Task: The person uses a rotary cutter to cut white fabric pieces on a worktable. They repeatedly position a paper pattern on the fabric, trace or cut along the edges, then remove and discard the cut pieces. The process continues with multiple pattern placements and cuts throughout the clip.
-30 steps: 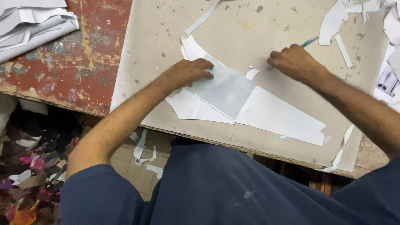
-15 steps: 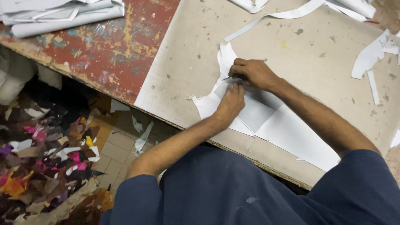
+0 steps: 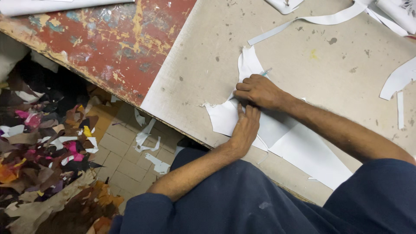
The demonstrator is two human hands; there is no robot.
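Observation:
A white sheet of material (image 3: 303,151) lies on a beige cutting board (image 3: 208,65), with a grey pattern piece (image 3: 275,128) on top of it. My left hand (image 3: 245,126) presses flat on the sheet near its left end, fingers together. My right hand (image 3: 258,91) is closed around a thin light-blue tool (image 3: 265,72) whose tip sticks out above the knuckles. The two hands touch each other at the sheet's upper left part.
The board rests on a worn red table (image 3: 108,39). White offcut strips (image 3: 312,21) and scraps (image 3: 398,78) lie at the far and right side of the board. Colourful scraps (image 3: 47,147) are heaped on the tiled floor at left.
My right hand came in from the right to the sheet's left end beside my left hand. The view has swung left, showing more of the floor.

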